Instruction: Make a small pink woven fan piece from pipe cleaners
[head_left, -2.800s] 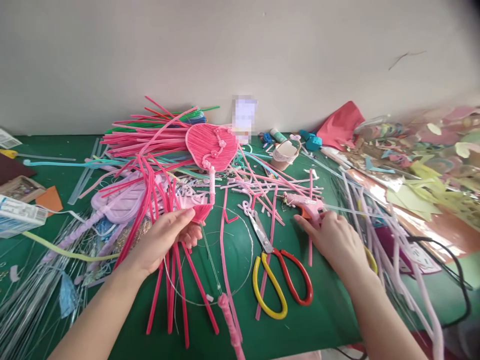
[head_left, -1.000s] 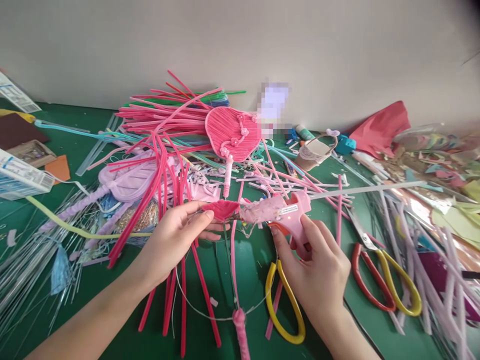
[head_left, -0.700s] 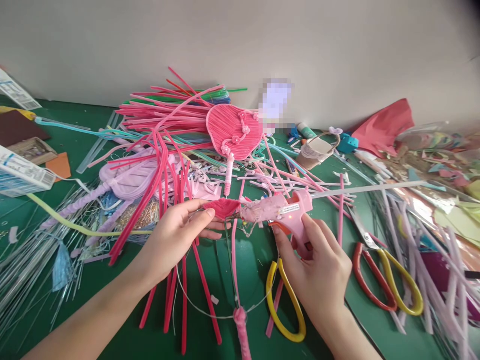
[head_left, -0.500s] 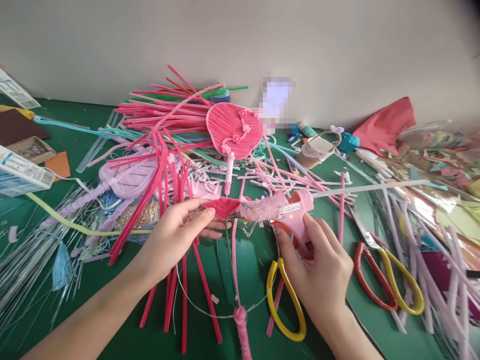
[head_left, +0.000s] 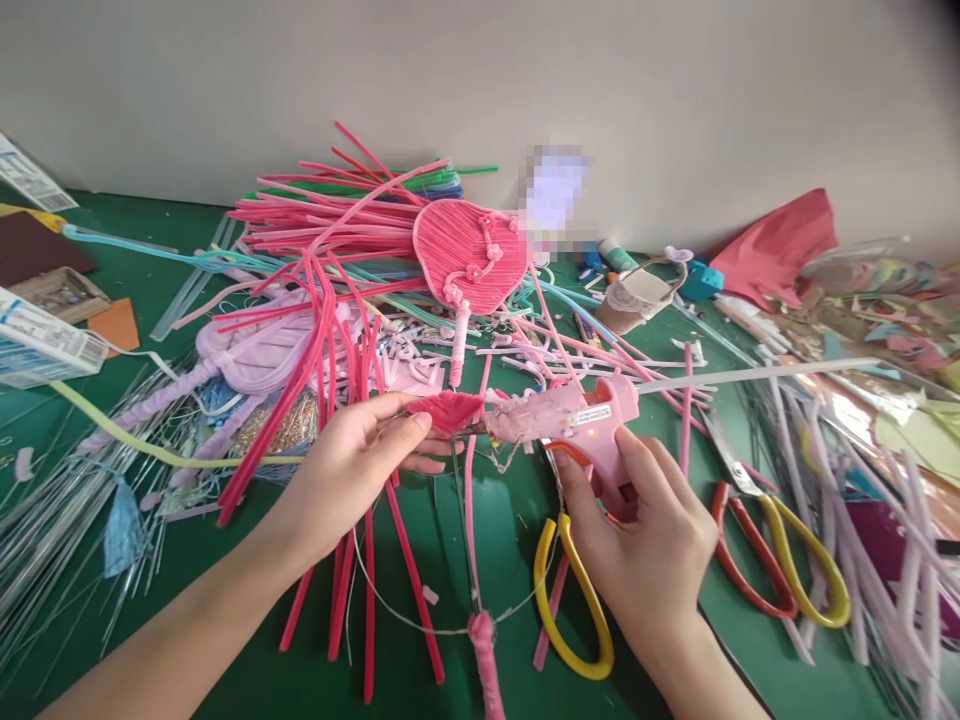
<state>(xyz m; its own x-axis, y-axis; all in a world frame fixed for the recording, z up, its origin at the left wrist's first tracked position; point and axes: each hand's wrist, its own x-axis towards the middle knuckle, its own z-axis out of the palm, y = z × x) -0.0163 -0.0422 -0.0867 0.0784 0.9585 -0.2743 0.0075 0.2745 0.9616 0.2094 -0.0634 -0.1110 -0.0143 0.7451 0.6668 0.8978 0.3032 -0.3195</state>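
Note:
My left hand (head_left: 379, 445) pinches a small red-pink piece of pipe-cleaner work (head_left: 446, 412) between thumb and fingers. Thin dark wires run down from it to a pink wrapped handle (head_left: 487, 665), where a thin white wire loop (head_left: 405, 620) curves out to both sides. Wrapped around a pink hot glue gun (head_left: 540, 418) is my right hand (head_left: 652, 530). Dried glue strings cover the gun's front, and its nozzle is close to the piece's right end; I cannot tell if they touch. A translucent glue stick (head_left: 757, 374) sticks out behind.
A finished pink fan (head_left: 469, 250) lies on pink pipe cleaners (head_left: 322, 230) at the back. Scissors with red and yellow handles (head_left: 810, 560) rest at right, with another yellow handle loop (head_left: 541, 600) below the gun. Lilac pipe cleaners (head_left: 907, 560) and a small basket (head_left: 626, 300) also lie here.
My right hand and the glue gun have shifted slightly to the right, away from the left hand. The left hand keeps its hold on the pipe-cleaner piece.

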